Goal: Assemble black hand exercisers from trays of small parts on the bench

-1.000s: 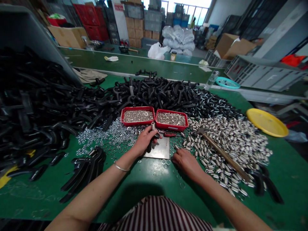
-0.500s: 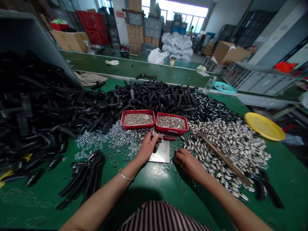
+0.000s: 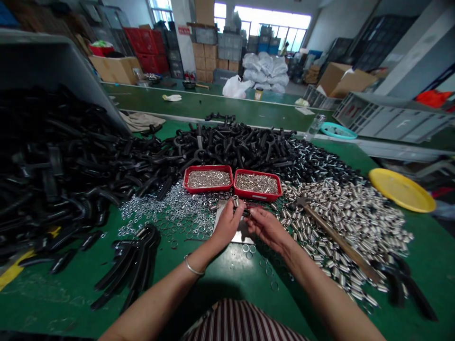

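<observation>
Over a metal plate (image 3: 245,237), my left hand (image 3: 227,225) is closed around a small black part with a ribbed silver cylinder (image 3: 235,201) at its top. Most of that part is hidden by the fingers. My right hand (image 3: 265,228) meets it from the right, thumb and fingers pinched at the dark end; what they grip is too small to make out. Thin metal rings (image 3: 249,251) lie just in front of the plate. Behind the hands stand two red trays, the left tray (image 3: 208,190) and the right tray (image 3: 258,195), filled with small metal pieces.
Black handle-like parts (image 3: 234,147) are heaped across the back and left. Silver nuts (image 3: 149,208) spread to the left, silver cylinders (image 3: 355,213) to the right, with a hammer (image 3: 337,239) across them. Several black handles (image 3: 133,265) lie front left; a yellow lid (image 3: 401,189) is far right.
My right hand has moved left and up from beside the rings to meet my left hand at the black part. The whole view has shifted slightly.
</observation>
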`<state>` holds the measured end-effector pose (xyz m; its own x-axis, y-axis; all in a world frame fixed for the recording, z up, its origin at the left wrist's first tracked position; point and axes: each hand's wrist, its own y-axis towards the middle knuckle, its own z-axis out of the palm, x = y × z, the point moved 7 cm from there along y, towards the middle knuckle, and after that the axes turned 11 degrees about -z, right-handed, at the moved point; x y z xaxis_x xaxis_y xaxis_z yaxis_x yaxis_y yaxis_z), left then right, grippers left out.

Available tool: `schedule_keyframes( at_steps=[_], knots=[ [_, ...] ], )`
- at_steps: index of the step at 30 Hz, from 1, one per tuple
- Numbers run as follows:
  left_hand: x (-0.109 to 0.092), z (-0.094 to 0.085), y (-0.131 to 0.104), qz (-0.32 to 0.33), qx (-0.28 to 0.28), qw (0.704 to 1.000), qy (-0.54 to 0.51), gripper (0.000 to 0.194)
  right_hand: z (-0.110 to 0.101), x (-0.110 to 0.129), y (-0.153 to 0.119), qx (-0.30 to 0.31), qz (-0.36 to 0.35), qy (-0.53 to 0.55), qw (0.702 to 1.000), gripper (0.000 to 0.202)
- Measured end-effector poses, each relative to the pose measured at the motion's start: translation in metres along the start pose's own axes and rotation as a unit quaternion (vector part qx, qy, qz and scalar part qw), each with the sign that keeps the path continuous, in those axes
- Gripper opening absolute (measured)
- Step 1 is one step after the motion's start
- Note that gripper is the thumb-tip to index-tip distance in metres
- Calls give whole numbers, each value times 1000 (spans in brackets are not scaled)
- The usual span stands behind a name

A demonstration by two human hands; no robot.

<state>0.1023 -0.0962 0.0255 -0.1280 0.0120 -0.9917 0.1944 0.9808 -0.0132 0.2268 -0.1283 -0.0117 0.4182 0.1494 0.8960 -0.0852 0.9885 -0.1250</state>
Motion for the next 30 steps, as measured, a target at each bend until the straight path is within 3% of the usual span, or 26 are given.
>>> schedule_keyframes(
  at_steps=[3,5,7,10,13,17,19,20,22,23,25,27,30],
  knots=[
    [2,0,-1,-11,-13,1000,8,13,-1,2,-5,-4,-33,-41,999,33],
    [0,1,-2,-16,-17,1000,8,13,-5,11,-8,-16,-101,-136,985,30],
    [-4,2,-3,-14,-5,1000,1,15,-8,25,-13,-31,-190,-278,941,25],
    [-8,4,-4,-13,36,999,-23,19,-1,37,-17,-12,-290,-449,845,19],
    [3,2,0,-52,37,997,-49,19,6,34,-14,39,-301,-531,791,25],
    [38,7,9,-144,28,978,-151,29,5,34,-11,162,-272,-582,750,39],
    [53,12,12,-168,31,959,-227,34,-16,48,-5,185,-258,-605,730,41],
    [59,13,13,-178,32,947,-265,35,-35,61,1,156,-244,-632,719,38],
    [70,14,15,-204,37,920,-334,36,-89,94,19,13,-192,-703,685,32],
    [74,14,16,-219,42,905,-363,37,-118,110,29,-63,-141,-742,652,30],
    [79,14,17,-236,62,882,-402,37,-161,133,50,-128,-88,-768,621,27],
    [79,14,17,-235,86,874,-416,35,-186,146,73,-155,-58,-778,607,25],
    [77,14,16,-225,107,873,-419,32,-201,150,105,-192,-17,-783,592,25]
  ],
)
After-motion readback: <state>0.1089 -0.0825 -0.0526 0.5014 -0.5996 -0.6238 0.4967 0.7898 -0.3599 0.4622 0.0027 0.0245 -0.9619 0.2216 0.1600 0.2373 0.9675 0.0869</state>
